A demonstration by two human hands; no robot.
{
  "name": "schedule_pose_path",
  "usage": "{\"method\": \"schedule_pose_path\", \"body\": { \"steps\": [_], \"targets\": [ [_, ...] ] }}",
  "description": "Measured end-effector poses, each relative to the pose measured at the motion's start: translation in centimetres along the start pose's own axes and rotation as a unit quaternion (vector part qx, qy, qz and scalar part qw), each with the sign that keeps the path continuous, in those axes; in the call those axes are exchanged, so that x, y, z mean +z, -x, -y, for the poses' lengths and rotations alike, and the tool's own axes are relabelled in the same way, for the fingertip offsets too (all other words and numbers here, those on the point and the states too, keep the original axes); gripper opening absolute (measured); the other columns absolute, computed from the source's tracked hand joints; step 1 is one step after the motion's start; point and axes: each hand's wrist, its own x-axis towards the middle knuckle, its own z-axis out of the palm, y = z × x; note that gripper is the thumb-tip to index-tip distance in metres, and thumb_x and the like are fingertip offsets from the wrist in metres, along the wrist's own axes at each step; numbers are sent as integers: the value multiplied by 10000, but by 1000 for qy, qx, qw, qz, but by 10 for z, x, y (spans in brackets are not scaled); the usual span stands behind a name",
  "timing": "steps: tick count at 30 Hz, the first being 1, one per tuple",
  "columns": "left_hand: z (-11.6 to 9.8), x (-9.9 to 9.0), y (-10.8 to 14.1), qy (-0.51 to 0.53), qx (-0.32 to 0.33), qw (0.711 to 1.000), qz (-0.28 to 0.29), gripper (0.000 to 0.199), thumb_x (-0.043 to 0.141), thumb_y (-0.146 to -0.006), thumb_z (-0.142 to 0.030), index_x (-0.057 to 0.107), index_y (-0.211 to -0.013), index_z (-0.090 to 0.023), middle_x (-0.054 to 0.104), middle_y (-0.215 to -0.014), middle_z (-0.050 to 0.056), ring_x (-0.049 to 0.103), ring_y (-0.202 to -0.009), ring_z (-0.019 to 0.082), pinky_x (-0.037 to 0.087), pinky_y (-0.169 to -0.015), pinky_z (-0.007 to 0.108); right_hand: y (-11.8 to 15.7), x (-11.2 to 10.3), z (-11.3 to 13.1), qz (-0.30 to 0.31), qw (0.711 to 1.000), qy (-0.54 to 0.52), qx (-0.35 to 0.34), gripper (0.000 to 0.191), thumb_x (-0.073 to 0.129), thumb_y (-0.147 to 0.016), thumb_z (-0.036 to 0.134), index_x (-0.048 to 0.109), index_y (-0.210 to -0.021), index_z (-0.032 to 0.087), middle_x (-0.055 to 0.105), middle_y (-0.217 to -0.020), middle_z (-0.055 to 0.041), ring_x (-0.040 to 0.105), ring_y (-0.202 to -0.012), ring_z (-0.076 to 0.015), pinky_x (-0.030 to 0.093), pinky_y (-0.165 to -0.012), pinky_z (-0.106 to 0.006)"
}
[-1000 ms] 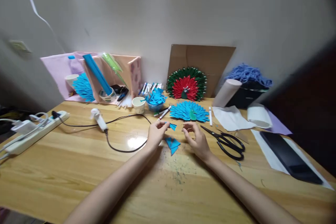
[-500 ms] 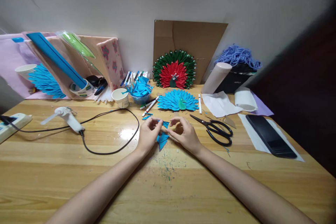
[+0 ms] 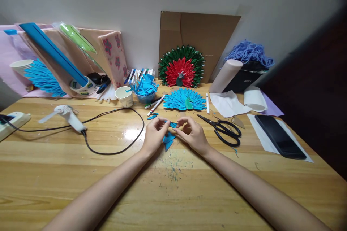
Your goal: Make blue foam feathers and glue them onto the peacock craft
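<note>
Between both hands, over the middle of the table, is a small blue paper strip (image 3: 171,124). My left hand (image 3: 156,133) pinches its left end, and the fingertips of my right hand (image 3: 193,134) are closed at its right end. Just below the fingers lies another blue paper piece (image 3: 168,141) with a pointed lower tip. Beyond the hands a blue paper peacock (image 3: 182,99) with a green body lies flat. Black-handled scissors (image 3: 227,132) rest to the right of my right hand, blades partly open. A few blue scraps (image 3: 152,116) lie past my left hand.
A hot glue gun (image 3: 69,118) with its looping cord is at left. A tub of blue strips (image 3: 145,90), a paper cup (image 3: 124,96) and markers (image 3: 156,105) stand behind. A red-green peacock (image 3: 181,68) leans on cardboard (image 3: 202,32). A phone (image 3: 280,137) lies right.
The whole view has shifted slightly. The strip between my fingertips now looks flatter and stretched sideways, with my right fingertips at its end. Scissors and other items stay in place.
</note>
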Motion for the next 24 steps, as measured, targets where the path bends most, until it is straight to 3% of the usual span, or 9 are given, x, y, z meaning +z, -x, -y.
{"method": "schedule_pose_path", "body": {
  "steps": [24],
  "targets": [
    [0, -1, -1, 16, -5, 1000, 15, 212, 638, -728, -319, 610, -827, -134, 609, -793, 39, 567, -670, 121, 452, -615, 225, 0, 0, -1, -40, 998, -3, -38, 145, 601, -795, 293, 554, -899, 204, 581, -817, -35, 577, -706, -142, 527, -600, -266]
  ]
}}
